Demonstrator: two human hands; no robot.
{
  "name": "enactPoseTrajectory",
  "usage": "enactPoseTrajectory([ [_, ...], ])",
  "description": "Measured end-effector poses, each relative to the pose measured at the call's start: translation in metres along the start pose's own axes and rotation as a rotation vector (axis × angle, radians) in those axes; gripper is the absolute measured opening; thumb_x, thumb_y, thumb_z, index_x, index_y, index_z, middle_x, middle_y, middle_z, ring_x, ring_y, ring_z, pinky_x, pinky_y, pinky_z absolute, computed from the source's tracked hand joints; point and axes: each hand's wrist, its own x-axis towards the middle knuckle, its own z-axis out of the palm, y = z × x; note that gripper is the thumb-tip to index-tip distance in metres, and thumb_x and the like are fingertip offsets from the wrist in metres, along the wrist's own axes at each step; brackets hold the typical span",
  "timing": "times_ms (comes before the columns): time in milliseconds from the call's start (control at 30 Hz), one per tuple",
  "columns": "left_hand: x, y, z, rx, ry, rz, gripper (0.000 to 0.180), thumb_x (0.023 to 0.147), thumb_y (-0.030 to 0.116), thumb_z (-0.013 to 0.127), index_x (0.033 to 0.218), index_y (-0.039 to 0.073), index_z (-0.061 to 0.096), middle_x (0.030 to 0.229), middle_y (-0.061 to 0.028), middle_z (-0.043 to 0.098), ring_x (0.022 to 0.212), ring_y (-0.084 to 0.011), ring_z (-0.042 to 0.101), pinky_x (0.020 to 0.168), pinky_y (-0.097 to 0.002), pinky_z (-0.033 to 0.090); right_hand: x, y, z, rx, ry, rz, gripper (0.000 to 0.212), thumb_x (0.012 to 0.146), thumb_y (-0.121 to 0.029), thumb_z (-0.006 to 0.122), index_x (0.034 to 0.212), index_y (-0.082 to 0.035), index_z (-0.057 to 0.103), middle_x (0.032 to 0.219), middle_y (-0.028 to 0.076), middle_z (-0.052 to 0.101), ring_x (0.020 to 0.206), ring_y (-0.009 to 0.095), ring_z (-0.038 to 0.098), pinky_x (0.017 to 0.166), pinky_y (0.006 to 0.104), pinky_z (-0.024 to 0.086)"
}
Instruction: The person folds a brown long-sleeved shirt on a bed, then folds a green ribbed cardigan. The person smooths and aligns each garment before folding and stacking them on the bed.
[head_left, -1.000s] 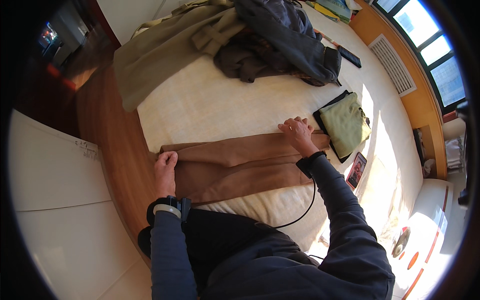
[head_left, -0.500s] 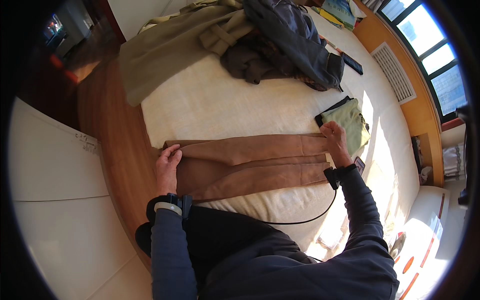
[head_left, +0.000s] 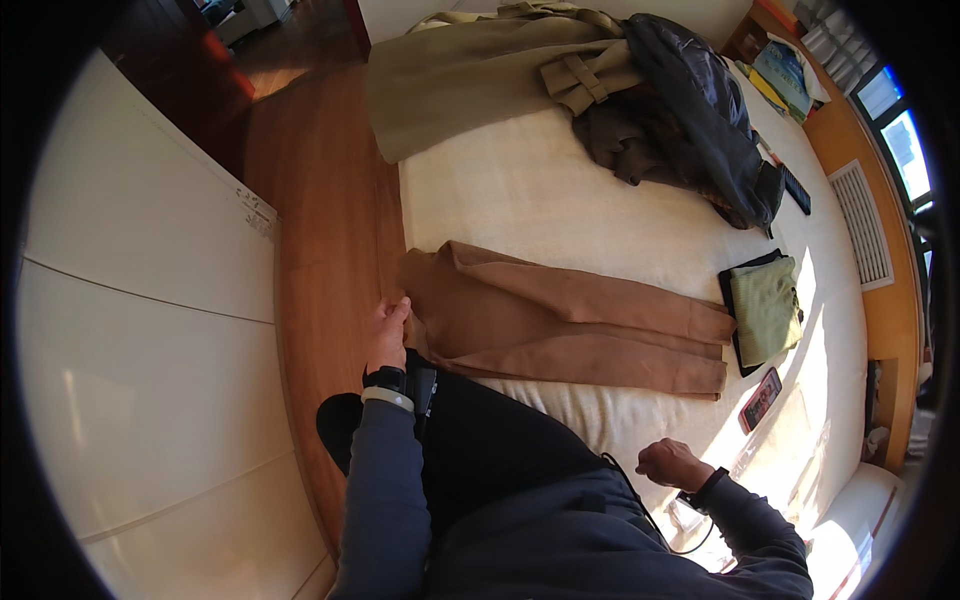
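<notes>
A pair of brown trousers (head_left: 560, 320) lies stretched across the bed, its legs side by side and their hems toward the right. The waist end reaches the bed's left edge, with one upper corner raised in a fold. My left hand (head_left: 388, 335) is closed on the edge of that waist end, thumb on top. Away from the cloth, my right hand (head_left: 675, 463) hovers over the near right part of the bed, its fingers curled in with nothing visible in them. Folded green and black clothes (head_left: 768, 310) sit just beyond the hems.
An olive coat (head_left: 480, 75) and a dark jacket (head_left: 700, 120) are heaped at the bed's far side. A black comb (head_left: 795, 190) lies by the jacket. The phone (head_left: 760, 400) rests near the folded clothes. White cabinet doors (head_left: 150, 330) stand to the left; a thin cable (head_left: 640, 495) hangs near my right wrist.
My right hand has left the trouser hems and come back toward my body. My left hand has shifted along the waist end. The view has turned, and the phone shows fully.
</notes>
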Motion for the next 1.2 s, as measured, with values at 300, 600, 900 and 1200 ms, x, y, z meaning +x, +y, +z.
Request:
enactPoseTrajectory([
  [300, -0.013, 0.013, 0.003, -0.086, -0.192, -0.064, 0.082, 0.095, 0.026, 0.08, 0.159, -0.002, 0.037, 0.131, -0.0132, 0.062, 0.107, -0.0217, 0.066, 0.087, -0.0352, 0.056, 0.152, -0.078, -0.099, -0.175, 0.642, -0.298, 0.042, 0.09, -0.013, 0.071, 0.131, -0.008, 0.062, 0.144, 0.016, 0.057, 0.133, 0.036, 0.053, 0.102, 0.0486, 0.046],
  [600, -0.019, 0.015, 0.006, -0.414, -0.169, -0.066, 0.09, 0.091, 0.0, 0.075, 0.167, 0.007, 0.026, 0.129, -0.0147, 0.059, 0.112, -0.0248, 0.062, 0.097, -0.0433, 0.051, 0.285, -0.13, -0.084, -0.305, 0.759, -0.191, 0.077, 0.098, -0.047, 0.066, 0.161, -0.015, 0.038, 0.169, 0.01, 0.032, 0.157, 0.035, 0.026, 0.122, 0.0569, 0.024],
  [900, -0.033, 0.012, 0.009, -0.612, -0.124, -0.025, 0.09, 0.088, -0.012, 0.06, 0.168, 0.012, 0.026, 0.132, -0.0121, 0.063, 0.114, -0.0234, 0.061, 0.099, -0.0399, 0.049, 0.293, -0.123, -0.08, -0.251, 0.769, -0.181, 0.075, 0.098, -0.051, 0.062, 0.161, -0.016, 0.04, 0.168, 0.01, 0.034, 0.157, 0.034, 0.025, 0.123, 0.0557, 0.02],
  [1200, -0.098, 0.06, 0.06, 0.284, -0.229, 0.784, 0.054, 0.087, -0.017, 0.058, 0.132, 0.008, 0.073, 0.119, -0.0057, 0.075, 0.107, -0.0163, 0.065, 0.097, -0.0291, 0.051, 0.296, -0.119, -0.075, -0.247, 0.782, -0.198, 0.074, 0.098, -0.05, 0.061, 0.159, -0.014, 0.042, 0.17, 0.009, 0.032, 0.158, 0.033, 0.023, 0.123, 0.056, 0.019],
])
